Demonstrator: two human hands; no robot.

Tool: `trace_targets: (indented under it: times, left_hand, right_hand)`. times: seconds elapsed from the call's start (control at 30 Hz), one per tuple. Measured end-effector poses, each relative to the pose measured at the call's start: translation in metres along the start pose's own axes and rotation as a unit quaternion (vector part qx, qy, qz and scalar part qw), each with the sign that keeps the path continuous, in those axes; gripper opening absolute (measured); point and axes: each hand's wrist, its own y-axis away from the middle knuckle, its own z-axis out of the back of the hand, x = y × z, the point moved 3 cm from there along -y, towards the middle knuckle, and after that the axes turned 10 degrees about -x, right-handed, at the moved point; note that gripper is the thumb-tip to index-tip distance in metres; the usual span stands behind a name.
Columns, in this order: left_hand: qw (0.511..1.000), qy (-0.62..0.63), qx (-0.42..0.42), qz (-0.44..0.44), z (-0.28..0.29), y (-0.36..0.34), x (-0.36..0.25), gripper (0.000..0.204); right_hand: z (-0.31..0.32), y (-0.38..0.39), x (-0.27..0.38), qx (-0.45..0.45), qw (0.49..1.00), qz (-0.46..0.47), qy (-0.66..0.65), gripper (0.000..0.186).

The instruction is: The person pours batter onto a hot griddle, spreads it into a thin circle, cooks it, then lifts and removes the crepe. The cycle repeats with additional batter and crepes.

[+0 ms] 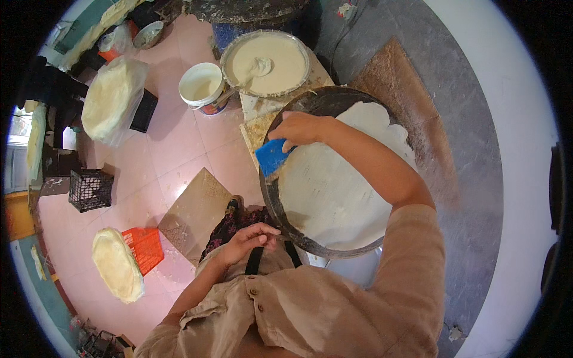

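My right hand (305,129) grips a blue scraper (272,156) over the left rim of a large round dark griddle (273,200). A thin sheet of pale batter (340,185) covers most of the griddle, its far right edge uneven. The scraper's lower edge is close to the sheet's left edge; whether they touch I cannot tell. Near my waist, my left hand (250,241) has loosely bent fingers and holds nothing I can see. Its fingertips are close to the griddle's near left rim.
Beyond the griddle stands a wide basin (236,45) of pale batter with a ladle (253,68) in it. Left of it is a white bucket (190,94). Stacks of pale flat sheets (113,98) rest on crates, including an orange crate (146,247). A brown board (394,77) lies behind.
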Motion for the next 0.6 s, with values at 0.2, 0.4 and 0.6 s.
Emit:
trace_targets:
  times: [0.2, 0.4, 0.6]
  left_hand:
    - [0.992, 0.032, 0.090, -0.088, 0.012, 0.024, -0.006, 0.031]
    - [0.966, 0.030, 0.242, -0.081, 0.015, 0.042, -0.039, 0.032]
    - [0.937, -0.036, 0.344, -0.050, 0.005, 0.040, -0.067, 0.033]
  right_hand:
    - [-0.050, -0.017, 0.097, 0.118, 0.984, 0.134, -0.014, 0.025]
    - [-0.030, 0.002, 0.145, -0.098, 0.991, 0.020, -0.089, 0.022]
    - [-0.031, 0.082, 0.200, -0.351, 0.847, -0.348, -0.198, 0.027]
